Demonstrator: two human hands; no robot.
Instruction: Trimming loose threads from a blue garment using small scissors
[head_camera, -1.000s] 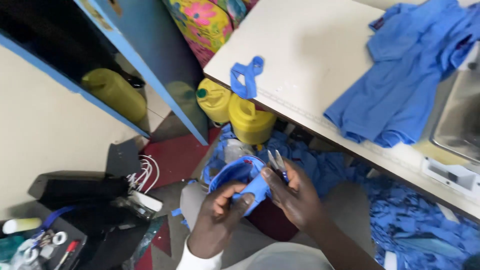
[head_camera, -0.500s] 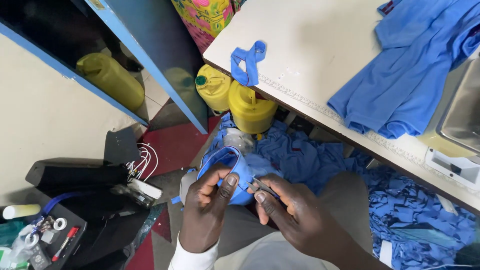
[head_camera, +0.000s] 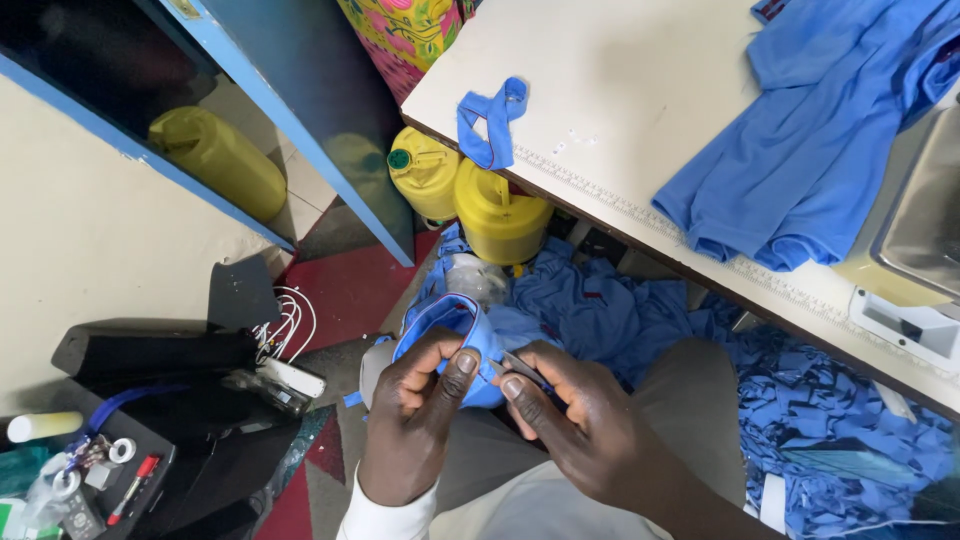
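My left hand (head_camera: 425, 415) pinches a small blue fabric piece with red piping (head_camera: 445, 325) over my lap. My right hand (head_camera: 580, 430) holds small metal snips (head_camera: 520, 368), their tip against the fabric's edge next to my left thumb. Both hands are close together, below the table edge. A folded blue fabric strip (head_camera: 490, 120) lies on the white table (head_camera: 620, 90). A larger blue garment (head_camera: 820, 150) is heaped on the table's right side.
Two yellow jerrycans (head_camera: 480, 195) stand under the table; a third (head_camera: 215, 160) lies behind a blue door frame (head_camera: 300, 130). Blue fabric scraps (head_camera: 830, 430) cover the floor at right. A black case with tools (head_camera: 110, 470) sits at left. A sewing machine base (head_camera: 920, 250) is at right.
The view has drifted slightly. My hands shifted a little lower and left, the snips moving from above the fabric to its edge by my left thumb.
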